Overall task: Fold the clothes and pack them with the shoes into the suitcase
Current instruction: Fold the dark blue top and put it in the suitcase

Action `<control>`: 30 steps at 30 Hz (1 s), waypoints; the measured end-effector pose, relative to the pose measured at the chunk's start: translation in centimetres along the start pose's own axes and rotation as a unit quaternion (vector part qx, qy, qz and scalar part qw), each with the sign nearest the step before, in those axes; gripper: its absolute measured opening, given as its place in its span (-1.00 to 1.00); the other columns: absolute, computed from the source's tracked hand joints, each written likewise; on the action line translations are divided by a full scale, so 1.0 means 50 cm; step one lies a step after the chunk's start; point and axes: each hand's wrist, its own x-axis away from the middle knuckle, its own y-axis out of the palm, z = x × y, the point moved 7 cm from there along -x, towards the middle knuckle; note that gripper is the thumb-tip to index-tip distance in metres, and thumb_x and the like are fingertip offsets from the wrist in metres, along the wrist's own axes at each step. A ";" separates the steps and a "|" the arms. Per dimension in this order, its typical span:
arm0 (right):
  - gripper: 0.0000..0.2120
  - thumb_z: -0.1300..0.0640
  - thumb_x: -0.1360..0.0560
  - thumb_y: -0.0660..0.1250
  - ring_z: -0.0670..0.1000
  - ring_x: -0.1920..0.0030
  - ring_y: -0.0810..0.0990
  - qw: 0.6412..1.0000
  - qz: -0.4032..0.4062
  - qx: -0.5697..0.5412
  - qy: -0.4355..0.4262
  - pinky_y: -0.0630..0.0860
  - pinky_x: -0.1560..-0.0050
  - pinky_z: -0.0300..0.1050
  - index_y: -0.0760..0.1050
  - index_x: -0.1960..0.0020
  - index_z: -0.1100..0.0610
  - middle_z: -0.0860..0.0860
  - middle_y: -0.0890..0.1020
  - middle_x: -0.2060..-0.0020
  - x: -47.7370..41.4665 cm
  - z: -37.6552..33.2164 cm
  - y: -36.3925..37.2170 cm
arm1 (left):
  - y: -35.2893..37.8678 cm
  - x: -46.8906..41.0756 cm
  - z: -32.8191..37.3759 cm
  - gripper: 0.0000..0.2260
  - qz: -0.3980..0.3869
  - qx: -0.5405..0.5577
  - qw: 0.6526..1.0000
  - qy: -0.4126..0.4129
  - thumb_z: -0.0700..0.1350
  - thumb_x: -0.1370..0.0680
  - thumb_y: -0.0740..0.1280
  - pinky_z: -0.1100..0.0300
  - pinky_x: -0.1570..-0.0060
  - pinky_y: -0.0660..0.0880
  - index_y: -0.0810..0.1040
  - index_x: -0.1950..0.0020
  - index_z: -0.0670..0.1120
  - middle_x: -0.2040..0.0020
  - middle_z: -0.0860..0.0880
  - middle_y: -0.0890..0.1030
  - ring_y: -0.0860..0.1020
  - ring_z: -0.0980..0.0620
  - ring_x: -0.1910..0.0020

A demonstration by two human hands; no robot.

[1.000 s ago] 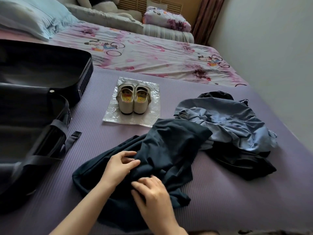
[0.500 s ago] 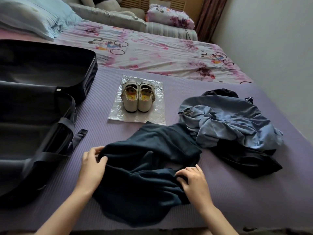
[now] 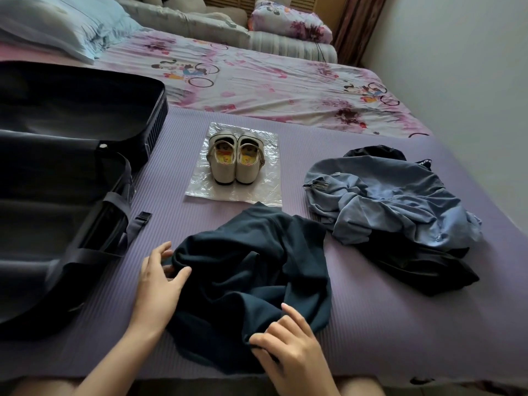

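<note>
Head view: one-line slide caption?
Packing prep: left hand and right hand pinch a crumpled dark garment on the purple mat, shoes and open suitcase nearby.

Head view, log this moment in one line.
left hand: pinches garment | right hand: grips garment | shoes: on plastic | suitcase: open

A bedroom in a home is indicated: a wide bed is covered by a pink cartoon-print sheet (image 3: 271,87), with a pale blue pillow (image 3: 65,27) at far left and a folded floral quilt (image 3: 291,22) at the far end. A brown curtain (image 3: 353,27) is seen in the far corner beside a plain white wall (image 3: 457,67). A purple ribbed mat (image 3: 385,310) is spread over the near part, on which an open suitcase (image 3: 57,167) at left and a dark garment (image 3: 251,267) are laid.
</note>
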 end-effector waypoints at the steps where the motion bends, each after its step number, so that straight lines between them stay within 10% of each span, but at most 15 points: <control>1: -0.98 0.05 -0.44 0.37 -0.14 0.23 0.51 1.000 -0.013 0.002 0.004 0.39 -0.30 -0.07 0.56 0.14 -0.07 -0.17 0.50 0.30 0.007 0.002 0.006 | -0.001 -0.001 0.006 -0.51 0.004 -0.012 1.000 0.011 -0.18 -0.47 0.42 0.09 -0.16 0.40 0.36 -0.36 -0.03 -0.26 -0.05 0.45 0.48 -0.02 -0.19; 9: -0.66 -0.10 -0.48 0.35 -0.12 -0.26 0.44 0.949 0.040 -0.089 0.301 0.31 -0.32 -0.09 0.55 -0.21 -0.01 -0.12 0.55 -0.21 -0.033 0.187 -0.076 | 0.069 0.073 0.103 -0.68 -0.033 -0.115 0.975 0.188 0.03 -0.44 0.41 0.18 -0.28 0.26 0.54 -0.18 0.05 -0.13 0.05 0.44 0.34 0.03 -0.19; 14: -0.62 -0.08 -0.43 0.42 -0.02 -0.22 0.47 0.910 -0.176 0.077 0.368 0.34 -0.18 -0.16 0.54 -0.22 -0.01 -0.07 0.60 -0.14 -0.078 0.273 -0.020 | 0.163 0.156 0.093 -0.44 -0.120 -0.171 0.944 0.257 0.53 -0.28 0.08 0.18 -0.26 0.19 0.58 -0.08 0.29 -0.11 0.22 0.43 0.23 0.17 -0.20; 20: -0.87 0.01 -0.47 0.38 0.12 0.00 0.62 0.904 -0.065 0.041 0.420 0.48 0.02 -0.05 0.58 0.01 0.02 0.03 0.67 0.09 -0.164 0.318 -0.083 | 0.161 0.152 0.052 -0.80 -0.143 -0.200 0.930 0.272 0.01 -0.22 0.59 0.05 -0.04 0.51 0.58 0.32 0.17 0.03 0.18 0.54 0.39 0.14 -0.09; 24: -0.96 0.12 -0.47 0.39 0.04 0.14 0.57 0.910 0.056 -0.048 0.407 0.46 0.07 -0.10 0.54 0.11 0.06 -0.05 0.58 0.28 -0.291 0.364 -0.158 | 0.129 0.142 0.041 -0.75 -0.154 -0.150 0.947 0.239 -0.14 -0.39 0.50 0.40 0.03 0.40 0.53 0.16 0.19 0.17 0.28 0.51 0.43 0.28 0.01; 30: -0.93 0.20 -0.44 0.42 -0.11 0.28 0.48 0.911 0.078 -0.113 0.390 0.43 0.21 -0.26 0.54 0.11 0.12 -0.06 0.51 0.33 -0.369 0.401 -0.182 | 0.093 0.136 0.033 -0.71 -0.145 -0.094 0.965 0.197 -0.11 -0.46 0.43 0.31 0.00 0.46 0.42 0.01 0.23 0.08 0.21 0.55 0.49 0.30 -0.04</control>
